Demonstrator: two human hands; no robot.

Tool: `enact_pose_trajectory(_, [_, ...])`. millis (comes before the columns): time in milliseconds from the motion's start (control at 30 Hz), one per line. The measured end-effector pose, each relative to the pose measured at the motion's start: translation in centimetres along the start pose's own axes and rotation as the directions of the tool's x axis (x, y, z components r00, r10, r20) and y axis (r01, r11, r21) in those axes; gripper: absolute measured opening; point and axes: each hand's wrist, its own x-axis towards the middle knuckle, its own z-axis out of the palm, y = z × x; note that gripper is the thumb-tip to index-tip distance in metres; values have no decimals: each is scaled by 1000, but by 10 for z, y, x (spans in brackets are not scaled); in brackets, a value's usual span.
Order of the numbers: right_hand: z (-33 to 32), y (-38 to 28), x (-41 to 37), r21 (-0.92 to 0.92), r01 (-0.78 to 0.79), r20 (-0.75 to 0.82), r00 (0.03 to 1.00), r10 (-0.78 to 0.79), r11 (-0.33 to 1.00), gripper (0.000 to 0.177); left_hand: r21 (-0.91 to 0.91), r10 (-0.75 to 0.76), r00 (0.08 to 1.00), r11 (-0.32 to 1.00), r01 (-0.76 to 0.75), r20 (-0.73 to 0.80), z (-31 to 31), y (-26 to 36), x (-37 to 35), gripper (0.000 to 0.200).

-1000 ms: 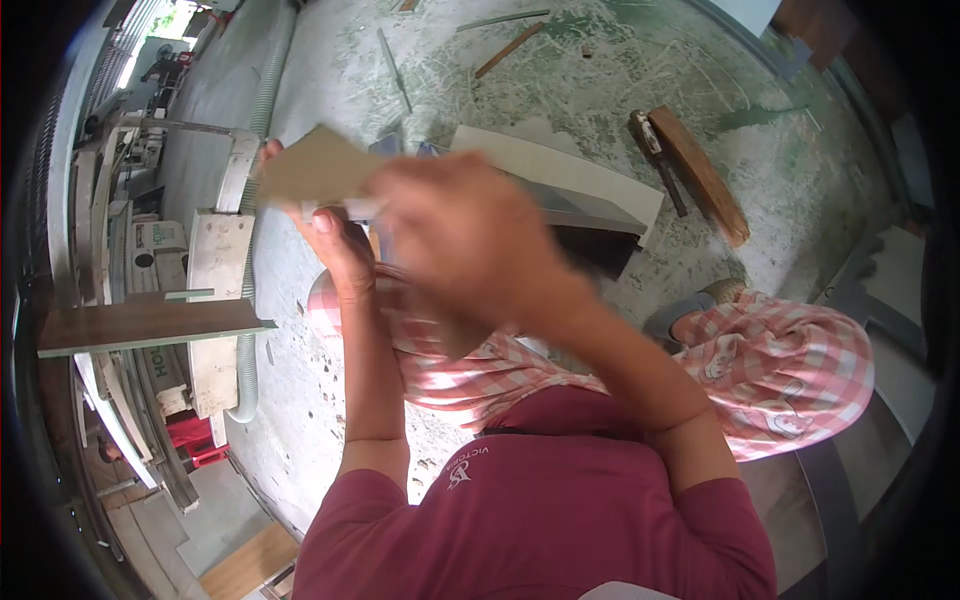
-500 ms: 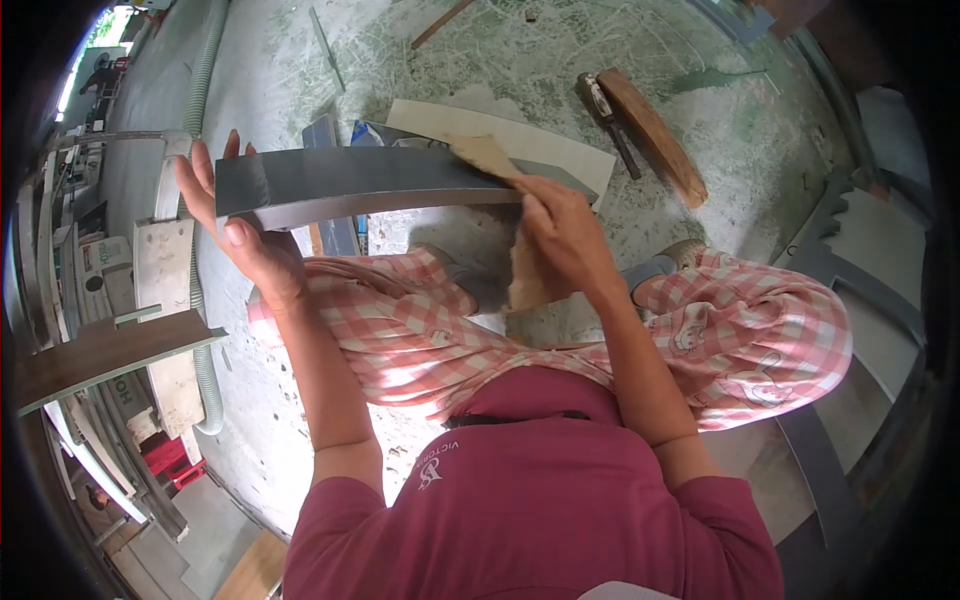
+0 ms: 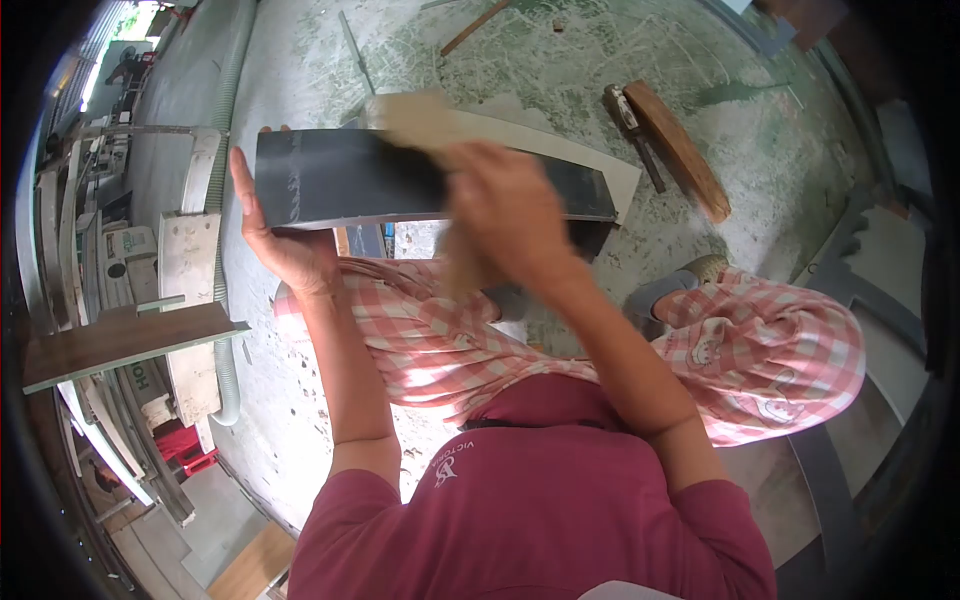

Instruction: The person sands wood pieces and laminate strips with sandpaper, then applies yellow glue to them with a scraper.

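A dark grey, slightly curved board [image 3: 345,180] is held up in front of me, its broad smooth face tilted toward the camera. My left hand [image 3: 290,250] supports its left end from below, fingertips showing behind the far edge. My right hand [image 3: 510,205], blurred by motion, grips a tan sheet of sandpaper [image 3: 415,118] against the board. One part of the sheet sticks out beyond the board's far edge, and another hangs down below the hand. The spot where the sheet meets the board is partly hidden by my fingers.
On the floor beyond lie a pale panel [image 3: 600,165], a chisel-like tool [image 3: 635,130] and a curved wooden block [image 3: 680,150]. Stacked boards [image 3: 190,300] and a ribbed hose [image 3: 228,110] run along the left. Grey cut panels [image 3: 870,320] lie at right.
My right hand has slid left along the board with the sandpaper. The board's broad face has tipped more toward the camera, and the whole view has shifted slightly.
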Motion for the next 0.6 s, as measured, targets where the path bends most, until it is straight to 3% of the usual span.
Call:
enact_pose_trajectory(67, [13,-40,8,21,248,-56,968,-247,968,31,-14,-24,999,1000,24,-35,-1,1,0,63])
enact_pose_trajectory(167, [39,-43,15,-4,346,-97,934,-345,938,30,22,-34,999,999,35,-42,4,7,-6,66])
enact_pose_trajectory(233, [38,-13,13,-32,218,-69,973,-220,975,30,13,-9,999,1000,10,-51,6,6,-5,66])
enact_pose_trajectory(300, [21,38,12,-12,-100,148,984,101,995,33,-28,-17,1000,999,17,-7,0,4,-7,75])
enact_pose_trajectory(333, [30,91,2,16,-79,2,997,79,997,35,-48,-30,1000,998,30,5,-2,1,-8,76])
enact_pose_trajectory(367, [21,127,-6,-38,-226,88,970,228,973,36,-31,-56,998,998,57,41,-13,-5,-7,76])
enact_pose_trajectory(400, [25,180,-22,-88,-235,63,969,240,968,37,23,-85,996,996,86,-31,-8,-6,-12,76])
enact_pose_trajectory(433, [20,214,-35,-163,-260,137,949,283,952,38,-29,-118,983,993,115,-139,-5,-12,-15,64])
enact_pose_trajectory(467, [31,255,-47,-143,-408,47,907,418,902,41,-148,-254,943,963,226,-213,-7,-18,-16,43])
enact_pose_trajectory(500, [21,244,-47,-153,-502,96,850,518,851,43,193,-318,896,902,387,-311,-17,-26,-17,36])
enact_pose_trajectory(533, [22,241,-50,-182,-530,97,829,551,828,44,23,-349,912,932,362,-217,-1,-33,-21,41])
enact_pose_trajectory(567, [24,241,-48,-211,-552,90,811,579,806,44,305,-659,684,612,730,-314,9,-13,-23,37])
enact_pose_trajectory(600, [28,245,-47,-218,-514,112,832,544,830,44,5,-700,668,689,724,-251,12,-31,-29,37])
